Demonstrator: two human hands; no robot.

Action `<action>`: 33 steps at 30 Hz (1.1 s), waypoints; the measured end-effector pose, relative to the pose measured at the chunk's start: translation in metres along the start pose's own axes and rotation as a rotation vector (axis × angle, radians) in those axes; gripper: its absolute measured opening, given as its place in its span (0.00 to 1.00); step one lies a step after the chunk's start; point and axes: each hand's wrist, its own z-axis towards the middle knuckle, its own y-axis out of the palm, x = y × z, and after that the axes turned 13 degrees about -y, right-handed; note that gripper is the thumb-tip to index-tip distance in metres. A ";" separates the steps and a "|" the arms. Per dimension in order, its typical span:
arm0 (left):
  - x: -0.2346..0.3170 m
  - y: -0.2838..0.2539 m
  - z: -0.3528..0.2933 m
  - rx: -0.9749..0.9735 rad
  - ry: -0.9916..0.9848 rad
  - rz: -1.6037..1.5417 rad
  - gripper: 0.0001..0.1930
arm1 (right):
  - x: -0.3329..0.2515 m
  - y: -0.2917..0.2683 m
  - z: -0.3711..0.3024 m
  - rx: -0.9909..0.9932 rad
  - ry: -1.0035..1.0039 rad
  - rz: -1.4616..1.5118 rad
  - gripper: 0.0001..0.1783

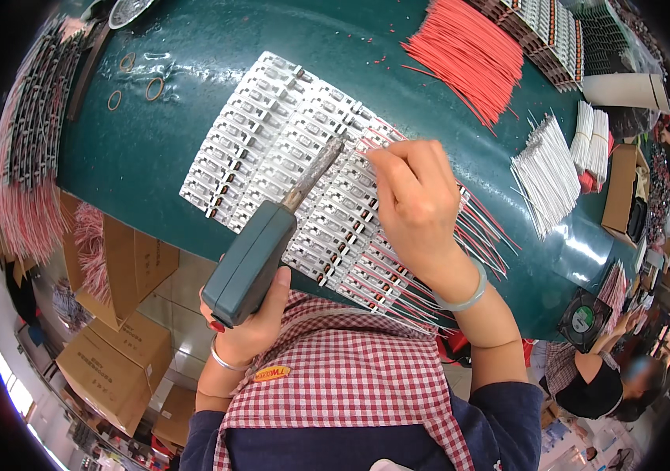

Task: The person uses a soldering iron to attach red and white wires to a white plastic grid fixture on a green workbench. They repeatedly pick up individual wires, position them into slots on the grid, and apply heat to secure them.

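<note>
My left hand is wrapped round the handle of a dark green soldering gun. Its tip points up and right over a panel of small white modules laid on the green table. Close to that tip, my right hand pinches a thin red wire at the panel's upper right side; the wire's end is partly hidden by the fingers. Red and white wires stick out from the panel's right side, some passing under my right wrist.
Loose red wires lie at the far right, and white wires sit nearer. Rubber bands rest at the far left. Wired strips hang over the left edge. A small fan stands right; another person is beyond it.
</note>
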 end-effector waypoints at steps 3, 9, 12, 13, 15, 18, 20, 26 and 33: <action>-0.004 -0.001 -0.002 -0.014 0.002 0.001 0.11 | -0.001 0.004 -0.003 -0.010 0.031 0.026 0.10; -0.002 -0.002 -0.002 -0.043 -0.023 -0.023 0.11 | -0.002 0.004 -0.003 -0.026 0.034 0.021 0.10; -0.002 -0.003 -0.003 -0.076 -0.063 -0.029 0.11 | -0.001 0.005 -0.003 -0.027 0.033 0.021 0.10; -0.003 -0.003 -0.003 -0.086 -0.071 -0.023 0.11 | -0.002 0.005 -0.003 -0.029 0.035 0.017 0.10; -0.006 -0.002 -0.004 -0.091 -0.067 -0.039 0.11 | -0.002 0.005 -0.003 -0.033 0.042 0.008 0.10; -0.004 -0.003 -0.003 -0.108 -0.072 -0.031 0.12 | -0.004 0.003 0.000 -0.039 0.040 0.008 0.10; -0.001 -0.004 -0.001 -0.117 -0.069 -0.016 0.12 | -0.003 0.003 0.000 -0.044 0.044 0.010 0.10; 0.002 -0.005 -0.001 -0.105 -0.060 -0.003 0.11 | -0.003 0.003 -0.001 -0.050 0.036 0.006 0.10; 0.001 -0.004 0.000 -0.076 -0.021 -0.017 0.11 | -0.002 0.003 -0.001 -0.056 0.024 -0.008 0.11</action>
